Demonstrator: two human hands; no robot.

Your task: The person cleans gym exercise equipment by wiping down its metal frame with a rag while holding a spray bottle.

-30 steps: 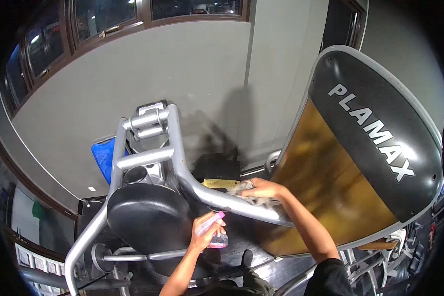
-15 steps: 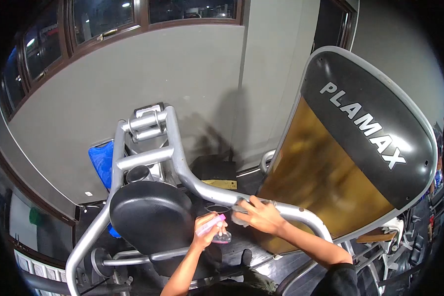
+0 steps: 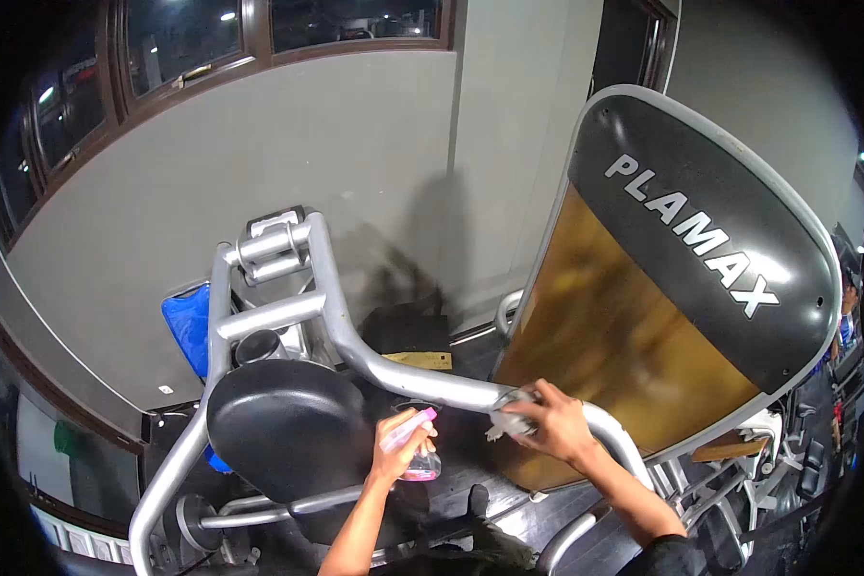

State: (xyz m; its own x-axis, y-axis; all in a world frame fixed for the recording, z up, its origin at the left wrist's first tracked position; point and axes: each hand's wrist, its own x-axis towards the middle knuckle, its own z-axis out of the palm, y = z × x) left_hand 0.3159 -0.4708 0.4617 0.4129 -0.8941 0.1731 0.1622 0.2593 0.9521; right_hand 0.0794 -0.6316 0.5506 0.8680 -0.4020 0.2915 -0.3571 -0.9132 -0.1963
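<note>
My left hand (image 3: 394, 447) is wrapped round a clear spray bottle (image 3: 422, 469) with a pink-and-white trigger head and pinkish liquid at its bottom. It is held beside the black padded seat (image 3: 283, 413). A crumpled greyish cloth (image 3: 515, 415) is pressed by my right hand (image 3: 563, 424) onto the silver tube frame (image 3: 432, 386) of a gym machine, close to where the tube bends downward. My fingers cover part of the cloth.
A tall machine panel (image 3: 701, 226) lettered PLAMAX stands just beyond the tube on the right. Behind the frame are a grey wall (image 3: 355, 125), a blue panel (image 3: 187, 326) and a yellow strip (image 3: 422, 360) low down. More gym equipment (image 3: 739, 480) stands at the right.
My right hand has slid rightward along the tube with the cloth. My left hand keeps the spray bottle in nearly the same place. The whole view has shifted slightly.
</note>
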